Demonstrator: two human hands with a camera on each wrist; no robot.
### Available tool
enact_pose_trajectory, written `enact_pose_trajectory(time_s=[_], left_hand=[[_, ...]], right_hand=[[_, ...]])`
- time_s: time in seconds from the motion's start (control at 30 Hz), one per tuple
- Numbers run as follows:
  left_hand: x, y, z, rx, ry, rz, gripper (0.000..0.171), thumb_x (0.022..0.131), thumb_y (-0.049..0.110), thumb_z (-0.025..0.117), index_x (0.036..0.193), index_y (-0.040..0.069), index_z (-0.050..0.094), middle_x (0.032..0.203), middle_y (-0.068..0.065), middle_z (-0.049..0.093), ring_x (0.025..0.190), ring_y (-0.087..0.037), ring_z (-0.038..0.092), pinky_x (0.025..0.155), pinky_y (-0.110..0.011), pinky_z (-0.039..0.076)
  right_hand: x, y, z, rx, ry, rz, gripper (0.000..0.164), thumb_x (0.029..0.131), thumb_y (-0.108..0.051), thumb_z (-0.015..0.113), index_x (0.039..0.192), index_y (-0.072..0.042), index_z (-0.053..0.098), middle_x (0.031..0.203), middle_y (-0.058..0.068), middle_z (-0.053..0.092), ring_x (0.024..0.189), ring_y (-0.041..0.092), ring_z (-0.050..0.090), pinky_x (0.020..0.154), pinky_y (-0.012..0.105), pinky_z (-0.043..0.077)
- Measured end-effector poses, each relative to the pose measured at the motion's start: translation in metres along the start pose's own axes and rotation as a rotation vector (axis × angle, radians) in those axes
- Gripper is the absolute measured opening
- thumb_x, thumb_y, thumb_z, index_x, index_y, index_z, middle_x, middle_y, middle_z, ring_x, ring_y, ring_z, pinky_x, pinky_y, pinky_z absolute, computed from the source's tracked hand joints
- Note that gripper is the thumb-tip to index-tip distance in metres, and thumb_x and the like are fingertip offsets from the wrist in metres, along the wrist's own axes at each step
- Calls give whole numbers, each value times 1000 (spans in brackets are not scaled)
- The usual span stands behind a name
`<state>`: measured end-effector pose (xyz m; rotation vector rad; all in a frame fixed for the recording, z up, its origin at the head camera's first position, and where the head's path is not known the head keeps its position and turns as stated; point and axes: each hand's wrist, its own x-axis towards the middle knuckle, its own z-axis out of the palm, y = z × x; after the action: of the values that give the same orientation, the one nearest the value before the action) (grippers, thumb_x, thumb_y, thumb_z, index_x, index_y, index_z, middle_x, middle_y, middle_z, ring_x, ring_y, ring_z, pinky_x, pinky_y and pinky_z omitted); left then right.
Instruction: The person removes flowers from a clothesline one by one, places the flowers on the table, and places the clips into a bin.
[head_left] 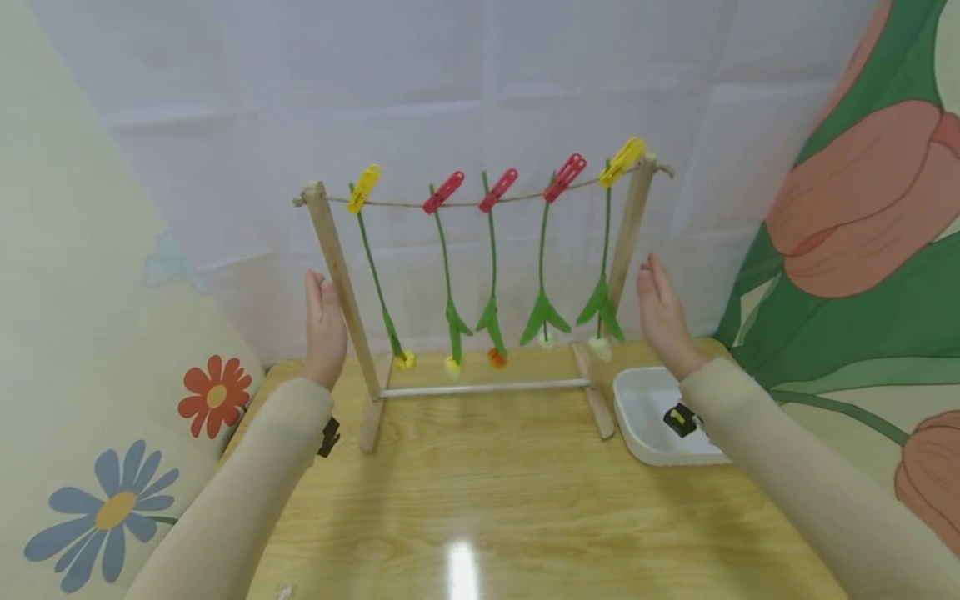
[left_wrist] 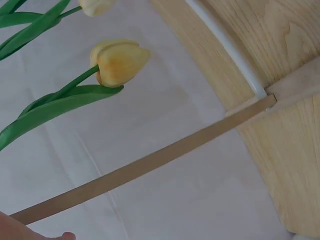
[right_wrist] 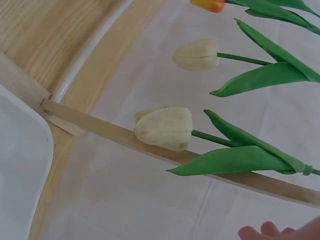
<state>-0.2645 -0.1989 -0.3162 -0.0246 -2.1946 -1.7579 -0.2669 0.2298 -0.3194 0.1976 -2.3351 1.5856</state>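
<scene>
A wooden rack (head_left: 337, 267) with a string between its posts stands on the table. Several artificial tulips hang upside down from the string by clothespins: yellow ones at both ends, including a yellow clothespin (head_left: 363, 189), and red ones between, including a red clothespin (head_left: 444, 192). A yellow tulip (left_wrist: 120, 62) hangs nearest the left post, a white tulip (right_wrist: 165, 129) nearest the right. My left hand (head_left: 326, 329) is held upright beside the left post, fingers straight, holding nothing. My right hand (head_left: 666, 317) is raised likewise beside the right post, palm facing inward, also holding nothing.
A white plastic tub (head_left: 645, 408) sits on the wooden table (head_left: 465, 475) at the right, partly behind my right forearm. Behind the rack hangs a white cloth (head_left: 465, 75). Floral-patterned wall coverings flank both sides. A white rod (head_left: 487, 387) joins the rack's feet.
</scene>
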Motion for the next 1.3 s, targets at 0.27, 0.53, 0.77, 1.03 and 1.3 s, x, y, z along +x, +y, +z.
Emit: enact_pose_trajectory(time_s=[0.27, 0.53, 0.77, 1.03, 1.3], left_hand=[[3, -3, 6, 4, -18, -49, 68, 107, 51, 12, 159, 17, -16, 168, 1, -11, 154, -14, -7, 124, -28, -5], [14, 2, 5, -4, 8, 0, 67, 108, 49, 11, 160, 14, -11, 169, -3, -7, 155, -19, -3, 125, -30, -2], [25, -2, 2, -6, 2, 31, 66, 108, 48, 9, 161, 12, -7, 170, -6, -1, 155, -20, -1, 126, -31, 0], [33, -4, 0, -69, 56, 46, 62, 109, 44, 9, 159, 10, 21, 157, -17, 32, 147, -29, 25, 124, -46, 15], [39, -2, 3, -127, 68, 80, 66, 109, 44, 13, 143, -2, 47, 153, -16, 43, 140, -28, 36, 116, -39, 24]], right_hand=[[10, 4, -2, 20, -14, 8, 59, 111, -32, 16, 160, -1, 4, 163, 28, 16, 147, 49, 23, 125, 53, 14], [23, 7, -4, 4, -26, -21, 59, 111, -35, 16, 160, -4, 7, 164, 24, 18, 152, 41, 13, 126, 52, 7], [33, 11, -2, 48, -45, 10, 61, 110, -41, 13, 161, -9, 3, 166, 21, 13, 153, 40, 12, 126, 52, 4], [46, 4, 1, 121, -56, 23, 65, 108, -45, 7, 161, -6, 11, 162, 25, 22, 148, 44, 25, 120, 60, 25], [59, -6, 7, 364, -17, -27, 46, 109, -44, 19, 128, -13, 47, 118, -6, 64, 114, 15, 58, 109, 30, 44]])
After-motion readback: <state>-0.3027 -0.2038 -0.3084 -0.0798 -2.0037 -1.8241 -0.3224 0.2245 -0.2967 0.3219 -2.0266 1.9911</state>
